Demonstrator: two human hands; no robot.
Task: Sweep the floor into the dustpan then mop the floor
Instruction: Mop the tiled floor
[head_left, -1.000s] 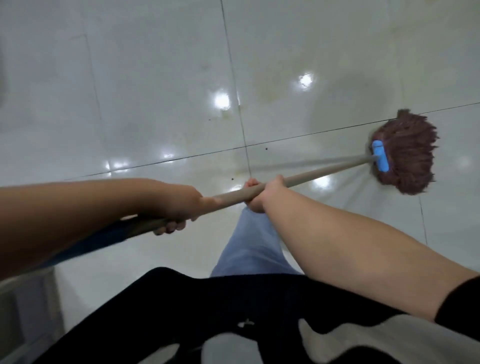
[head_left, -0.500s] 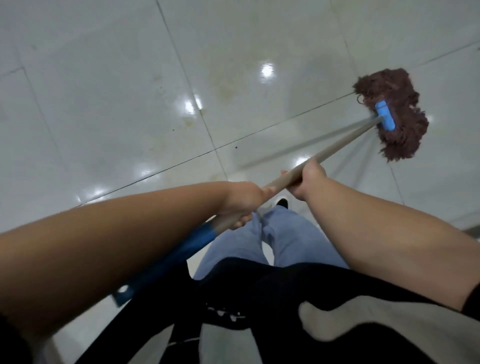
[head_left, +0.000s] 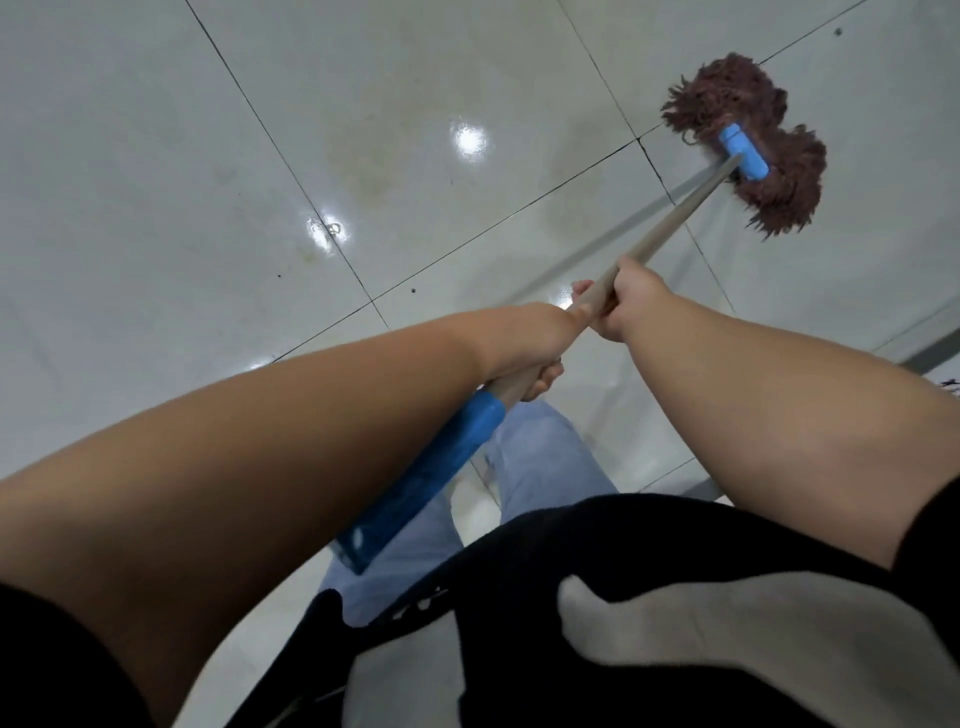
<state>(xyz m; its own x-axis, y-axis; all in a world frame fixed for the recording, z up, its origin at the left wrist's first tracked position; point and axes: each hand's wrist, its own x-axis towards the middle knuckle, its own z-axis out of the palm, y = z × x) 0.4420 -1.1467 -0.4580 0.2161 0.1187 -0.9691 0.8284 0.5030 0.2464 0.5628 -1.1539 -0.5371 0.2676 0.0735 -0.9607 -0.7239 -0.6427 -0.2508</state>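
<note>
- mopping step is in hand: mop (head_left: 744, 150) head lies on the floor (head_left: 156, 182) at about 1 o'clock.
- next move likely calls for dragging the head across the stained tiles near 12 o'clock.
- left hand (head_left: 524, 343) and right hand (head_left: 631, 304) both grip the handle, nearly touching, arms stretched forward.

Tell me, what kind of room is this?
Probably an indoor room or hallway, though I can't tell which. The floor is big shiny pale tiles with dark joints, ceiling lights glint off it, and someone is pushing a brown string mop across it.
</note>
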